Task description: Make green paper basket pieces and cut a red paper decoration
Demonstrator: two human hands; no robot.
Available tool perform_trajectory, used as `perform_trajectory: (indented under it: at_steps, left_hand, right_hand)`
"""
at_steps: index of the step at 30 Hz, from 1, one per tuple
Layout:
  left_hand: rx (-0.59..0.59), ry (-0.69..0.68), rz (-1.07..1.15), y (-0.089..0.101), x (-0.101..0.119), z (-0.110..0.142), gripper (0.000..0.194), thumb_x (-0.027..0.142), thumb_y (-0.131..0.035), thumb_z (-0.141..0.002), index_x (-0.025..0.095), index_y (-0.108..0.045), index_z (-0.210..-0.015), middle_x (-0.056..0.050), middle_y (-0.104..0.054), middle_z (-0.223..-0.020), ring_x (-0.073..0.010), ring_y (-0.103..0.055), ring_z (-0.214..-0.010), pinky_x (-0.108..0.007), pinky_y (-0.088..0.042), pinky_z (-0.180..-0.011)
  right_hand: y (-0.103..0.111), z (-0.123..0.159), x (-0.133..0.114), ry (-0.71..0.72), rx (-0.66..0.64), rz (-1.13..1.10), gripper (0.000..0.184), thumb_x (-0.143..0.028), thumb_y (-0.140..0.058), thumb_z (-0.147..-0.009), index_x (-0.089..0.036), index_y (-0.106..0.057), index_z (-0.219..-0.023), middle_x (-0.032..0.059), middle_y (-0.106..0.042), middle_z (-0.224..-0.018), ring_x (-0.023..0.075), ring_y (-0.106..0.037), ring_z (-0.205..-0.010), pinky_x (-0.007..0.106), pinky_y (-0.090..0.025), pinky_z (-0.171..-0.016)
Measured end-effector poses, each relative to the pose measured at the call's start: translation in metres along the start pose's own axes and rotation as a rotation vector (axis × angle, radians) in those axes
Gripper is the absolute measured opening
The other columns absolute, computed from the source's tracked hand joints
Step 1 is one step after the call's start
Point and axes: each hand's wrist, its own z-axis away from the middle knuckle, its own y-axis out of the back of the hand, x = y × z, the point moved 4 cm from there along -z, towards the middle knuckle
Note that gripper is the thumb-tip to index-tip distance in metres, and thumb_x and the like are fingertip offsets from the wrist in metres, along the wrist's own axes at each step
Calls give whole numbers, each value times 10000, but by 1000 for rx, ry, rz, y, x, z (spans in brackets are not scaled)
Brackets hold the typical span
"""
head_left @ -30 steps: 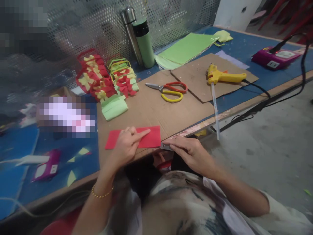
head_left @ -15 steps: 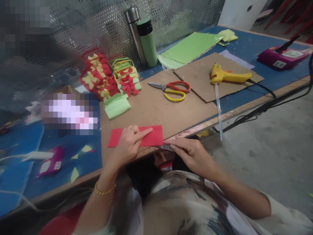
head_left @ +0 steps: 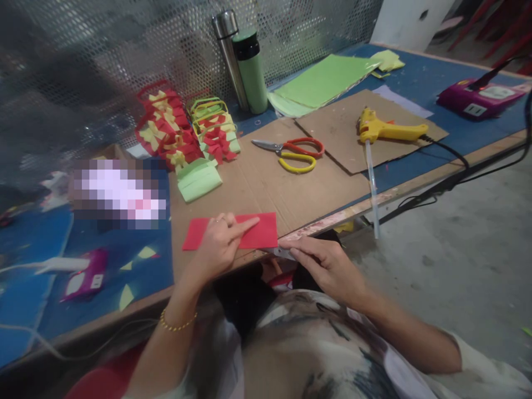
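Our left hand (head_left: 219, 239) presses red paper (head_left: 261, 230) without grasping; our right hand (head_left: 326, 260) pinches a metal blade (head_left: 283, 253). The paper, probably light and easily creased, suits edge holds.

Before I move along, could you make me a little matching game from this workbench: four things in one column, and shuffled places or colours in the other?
Things:
1. red rectangular sheet
2. flat metal tool
3. scissors
4. hot glue gun

Places or colours:
A. silver, orange-red and yellow
B. held in the right hand
C. mostly yellow, resting on cardboard
D. under the left hand

Right pairs: 1-D, 2-B, 3-A, 4-C
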Motion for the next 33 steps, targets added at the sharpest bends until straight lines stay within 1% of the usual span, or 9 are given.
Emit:
perform_trajectory:
  at_steps: [1, 3, 5, 6, 8, 11, 16, 24, 33]
  left_hand:
    - [2, -2, 1, 0, 0, 0, 454, 151, -393, -1023, 280, -650, -1375, -28, -501, -855, -189, -482, -835, -337, -386, -784]
    - [2, -4, -2, 0, 0, 0, 456, 149, -395, -1021, 278, -649, -1376, -28, -501, -854, -190, -483, -836, -337, -383, -780]
    - [-1, -3, -5, 0, 1, 0, 459, 143, -396, -1019, 279, -645, -1380, -28, -502, -859, -190, -485, -839, -338, -382, -783]
    - [-2, -2, -7, 0, 1, 0, 461, 140, -395, -1018, 280, -645, -1379, -27, -502, -860, -190, -486, -841, -338, -381, -783]
    - [-1, -4, -7, 0, 1, 0, 463, 135, -394, -1017, 277, -646, -1379, -28, -499, -860, -189, -487, -841, -338, -379, -781]
    - [2, -7, -6, 0, 1, 0, 465, 133, -391, -1018, 275, -642, -1383, -29, -498, -866, -190, -489, -846, -339, -381, -783]
    - [9, -10, 5, 0, 0, 1, 453, 150, -390, -1028, 283, -642, -1380, -28, -502, -870, -189, -484, -847, -333, -385, -783]
    - [9, -9, -1, 1, 3, 0, 437, 156, -372, -1052, 266, -647, -1374, -18, -486, -859, -179, -473, -840, -328, -362, -790]
    - [-30, 39, 22, 0, -1, 2, 465, 133, -386, -1033, 290, -625, -1399, -23, -503, -895, -183, -475, -860, -339, -353, -807]
  right_hand:
    - [0, 0, 1, -26, 1, -2, 257, -191, -492, -1005, -232, -725, -1105, 36, -793, -1002, 173, -750, -933, 275, -590, -845]
    - [0, 1, 2, -76, 4, -1, 194, -201, -504, -1001, -219, -680, -1083, 22, -778, -904, 154, -733, -802, 246, -580, -743]
    - [0, 1, 1, -84, 10, -1, 139, -205, -501, -1003, -214, -637, -1027, 8, -749, -829, 136, -695, -705, 224, -551, -668]
    - [0, 0, 0, -70, 16, 2, 135, -202, -489, -1007, -216, -623, -1004, 9, -741, -823, 134, -687, -700, 222, -542, -665]
    - [-2, 0, -3, -35, 22, 15, 160, -192, -459, -1016, -218, -615, -994, 25, -743, -870, 141, -697, -761, 230, -541, -708]
    - [-6, 0, -4, -38, 12, 32, 188, -183, -439, -1021, -217, -623, -1026, 38, -745, -914, 152, -703, -816, 245, -537, -744]
    - [-12, -1, 0, -39, 44, 36, 185, -192, -455, -1016, -206, -638, -997, 21, -726, -835, 142, -675, -727, 238, -508, -683]
    - [-12, 1, 0, -26, 33, 28, 188, -194, -461, -1022, -215, -619, -922, 23, -734, -857, 142, -692, -776, 232, -529, -737]
    - [-19, -2, -1, -56, 55, 46, 199, -194, -459, -1019, -192, -641, -938, 43, -730, -827, 143, -671, -710, 233, -486, -654]
